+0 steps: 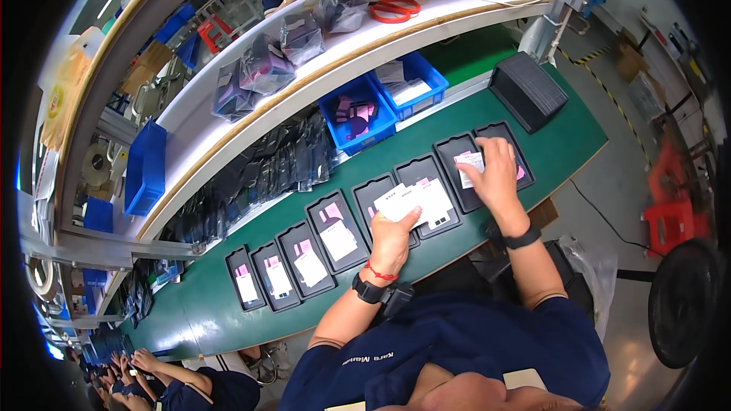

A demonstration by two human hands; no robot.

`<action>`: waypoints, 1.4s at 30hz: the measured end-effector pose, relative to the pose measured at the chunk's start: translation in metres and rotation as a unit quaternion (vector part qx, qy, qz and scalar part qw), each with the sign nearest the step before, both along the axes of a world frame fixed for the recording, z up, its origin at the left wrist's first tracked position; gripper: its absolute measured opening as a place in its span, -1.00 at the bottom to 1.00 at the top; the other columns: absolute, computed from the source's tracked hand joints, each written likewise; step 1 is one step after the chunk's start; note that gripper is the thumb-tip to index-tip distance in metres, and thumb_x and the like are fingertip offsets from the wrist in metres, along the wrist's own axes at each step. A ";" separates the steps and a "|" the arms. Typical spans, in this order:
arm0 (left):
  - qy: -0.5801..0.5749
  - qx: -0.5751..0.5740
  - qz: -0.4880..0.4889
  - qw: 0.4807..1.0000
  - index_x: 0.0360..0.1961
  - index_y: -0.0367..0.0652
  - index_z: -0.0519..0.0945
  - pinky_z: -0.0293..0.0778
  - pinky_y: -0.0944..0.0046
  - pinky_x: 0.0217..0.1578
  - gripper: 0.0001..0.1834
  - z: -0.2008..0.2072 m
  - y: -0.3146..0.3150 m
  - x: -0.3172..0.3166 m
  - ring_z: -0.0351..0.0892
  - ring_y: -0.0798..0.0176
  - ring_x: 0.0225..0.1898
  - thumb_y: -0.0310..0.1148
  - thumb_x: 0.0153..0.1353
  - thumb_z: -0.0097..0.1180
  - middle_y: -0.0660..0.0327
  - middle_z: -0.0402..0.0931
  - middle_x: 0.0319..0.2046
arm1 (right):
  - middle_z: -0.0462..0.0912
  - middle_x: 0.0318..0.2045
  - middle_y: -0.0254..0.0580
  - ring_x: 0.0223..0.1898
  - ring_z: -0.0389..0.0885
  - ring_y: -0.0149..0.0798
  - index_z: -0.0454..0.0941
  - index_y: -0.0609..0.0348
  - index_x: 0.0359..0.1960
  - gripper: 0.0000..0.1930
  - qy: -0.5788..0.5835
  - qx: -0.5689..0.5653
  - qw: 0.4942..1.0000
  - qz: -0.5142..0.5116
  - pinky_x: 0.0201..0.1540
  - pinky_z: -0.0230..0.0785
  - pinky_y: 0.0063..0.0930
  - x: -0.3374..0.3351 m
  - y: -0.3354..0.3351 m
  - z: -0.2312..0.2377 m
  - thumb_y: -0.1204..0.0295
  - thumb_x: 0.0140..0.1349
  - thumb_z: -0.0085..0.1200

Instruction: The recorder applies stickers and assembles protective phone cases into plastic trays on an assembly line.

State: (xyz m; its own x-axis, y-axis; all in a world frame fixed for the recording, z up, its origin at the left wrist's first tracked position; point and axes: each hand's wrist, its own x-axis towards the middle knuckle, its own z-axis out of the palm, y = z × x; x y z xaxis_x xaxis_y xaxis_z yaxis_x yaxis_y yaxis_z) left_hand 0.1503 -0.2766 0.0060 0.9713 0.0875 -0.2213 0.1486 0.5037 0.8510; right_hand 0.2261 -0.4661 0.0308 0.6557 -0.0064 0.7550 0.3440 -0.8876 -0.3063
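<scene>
My left hand [394,237] is closed on a fanned stack of white cards [434,199], its thumb on top, above the middle of a row of several shallow black trays [335,266]. My right hand [499,176] reaches over a tray near the right end of the row. Its thumb and fingers bend around a white card [469,164] in that tray; the fingertips are partly hidden. In the trays to the left lie white cards [309,267] with pink pieces [304,248] beside them. The rightmost tray [525,180] shows pink under my right hand.
Two blue bins [358,144] stand behind the trays, beside a row of dark plastic-wrapped packets [251,183]. A stack of black trays [528,91] sits at the right. The shelf above holds bagged items [266,68] and red scissors [394,10]. Other people work beyond.
</scene>
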 end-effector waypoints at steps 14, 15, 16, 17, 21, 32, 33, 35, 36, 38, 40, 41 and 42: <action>-0.019 0.089 -0.061 0.994 -0.11 -0.38 0.46 0.46 0.29 -0.13 -0.77 0.022 0.036 0.046 0.55 0.24 -0.18 -0.53 0.22 -0.06 0.08 0.55 -0.22 | 0.58 -0.56 -0.25 -0.50 0.53 -0.48 0.51 0.32 -0.53 -0.89 0.336 0.459 0.815 0.107 -0.46 0.35 -0.59 0.012 -0.108 -0.016 0.53 0.07 0.14; -0.034 0.148 -0.048 0.987 -0.09 -0.37 0.45 0.46 0.31 -0.14 -0.76 0.024 0.040 0.066 0.55 0.25 -0.19 -0.54 0.21 -0.04 0.08 0.54 -0.21 | 0.57 -0.55 -0.18 -0.49 0.55 -0.39 0.50 0.30 -0.54 -0.88 0.351 0.365 0.861 0.043 -0.42 0.36 -0.53 0.017 -0.113 -0.023 0.52 -0.01 0.20; -0.055 0.169 -0.038 0.983 -0.09 -0.35 0.44 0.46 0.31 -0.17 -0.75 0.033 0.038 0.088 0.54 0.27 -0.20 -0.57 0.17 -0.01 0.09 0.54 -0.20 | 0.56 -0.55 -0.11 -0.47 0.56 -0.30 0.50 0.28 -0.55 -0.84 0.364 0.263 0.893 -0.026 -0.38 0.38 -0.48 0.022 -0.119 -0.033 0.52 -0.09 0.26; -0.079 0.190 -0.025 0.978 -0.10 -0.34 0.42 0.47 0.32 -0.20 -0.73 0.043 0.034 0.110 0.54 0.29 -0.21 -0.59 0.14 0.02 0.10 0.53 -0.20 | 0.52 -0.45 0.00 -0.37 0.52 -0.07 0.50 0.23 -0.46 -0.72 0.304 0.139 0.942 -0.010 -0.27 0.38 -0.33 0.025 -0.124 -0.050 0.51 -0.25 0.33; -0.162 0.454 0.133 0.866 -0.17 -0.32 0.38 0.50 0.26 -0.27 -0.59 0.046 0.037 0.193 0.57 0.16 -0.22 -0.53 -0.08 0.20 -0.02 0.54 -0.27 | 0.46 -0.24 0.04 -0.16 0.41 0.07 0.40 0.19 -0.20 -0.47 0.274 0.118 0.954 0.014 -0.10 0.29 -0.25 0.020 -0.088 -0.047 0.50 -0.30 0.36; -0.060 0.727 -0.005 0.684 -0.30 -0.05 0.64 0.24 -0.03 -0.14 -0.57 0.017 -0.025 0.245 0.41 -0.09 -0.08 0.07 0.04 0.04 0.07 0.57 -0.29 | 0.42 -0.35 -0.09 -0.32 0.42 -0.07 0.36 0.19 -0.21 -0.48 0.297 0.083 0.951 0.028 -0.22 0.31 -0.30 0.011 -0.067 -0.054 0.47 -0.28 0.33; -0.063 0.718 -0.045 0.691 -0.19 -0.05 0.61 0.22 -0.04 -0.10 -0.52 0.026 -0.025 0.240 0.35 -0.13 -0.01 0.09 0.06 0.02 0.03 0.53 -0.19 | 0.42 -0.35 -0.09 -0.32 0.42 -0.07 0.36 0.19 -0.21 -0.48 0.297 0.074 0.951 0.045 -0.22 0.31 -0.30 0.012 -0.065 -0.054 0.47 -0.28 0.33; -0.092 0.670 0.024 0.736 -0.01 -0.06 0.51 0.16 -0.08 -0.03 -0.44 0.028 -0.018 0.233 0.20 -0.14 0.10 0.10 0.08 -0.01 -0.06 0.37 -0.01 | 0.39 -0.38 -0.13 -0.36 0.38 -0.11 0.36 0.19 -0.22 -0.49 0.307 0.068 0.949 0.036 -0.25 0.28 -0.30 0.014 -0.057 -0.053 0.46 -0.27 0.32; -0.103 0.670 0.043 0.734 0.09 -0.07 0.41 0.14 -0.15 -0.02 -0.38 0.026 -0.011 0.227 0.18 -0.15 0.10 0.09 0.08 -0.01 -0.12 0.27 0.04 | 0.37 -0.40 -0.14 -0.35 0.38 -0.11 0.35 0.18 -0.22 -0.50 0.315 0.066 0.946 0.037 -0.24 0.28 -0.29 0.013 -0.051 -0.051 0.46 -0.26 0.31; -0.182 0.625 0.016 0.759 -0.03 -0.09 0.47 0.17 -0.09 -0.01 -0.49 0.034 0.009 0.203 0.22 -0.15 0.03 -0.06 0.02 0.12 -0.10 0.33 -0.08 | 0.37 -0.40 -0.14 -0.34 0.37 -0.12 0.35 0.18 -0.22 -0.51 0.317 0.059 0.946 0.037 -0.23 0.27 -0.29 0.013 -0.047 -0.048 0.46 -0.25 0.31; -0.247 0.643 -0.067 0.722 -0.23 -0.14 0.56 0.26 0.00 -0.07 -0.65 0.038 0.050 0.171 0.32 -0.11 -0.06 -0.18 -0.03 0.16 -0.06 0.42 -0.20 | 0.37 -0.40 -0.14 -0.34 0.37 -0.12 0.35 0.18 -0.23 -0.52 0.318 0.056 0.946 0.039 -0.22 0.27 -0.30 0.009 -0.038 -0.044 0.46 -0.24 0.30; -0.270 0.655 -0.129 0.694 -0.35 -0.16 0.60 0.33 0.05 -0.13 -0.73 0.038 0.075 0.152 0.39 -0.08 -0.12 -0.23 -0.05 0.17 -0.04 0.47 -0.27 | 0.37 -0.41 -0.13 -0.35 0.37 -0.12 0.35 0.19 -0.23 -0.53 0.309 0.044 0.948 0.068 -0.24 0.27 -0.31 0.006 -0.035 -0.042 0.48 -0.22 0.29; -0.232 0.630 -0.192 0.715 -0.53 -0.18 0.61 0.42 0.05 -0.29 -0.81 0.050 0.100 0.129 0.52 -0.06 -0.32 -0.27 -0.06 0.12 -0.02 0.53 -0.46 | 0.37 -0.42 -0.12 -0.36 0.38 -0.12 0.36 0.20 -0.23 -0.55 0.299 0.034 0.949 0.091 -0.25 0.27 -0.33 0.004 -0.031 -0.040 0.49 -0.20 0.29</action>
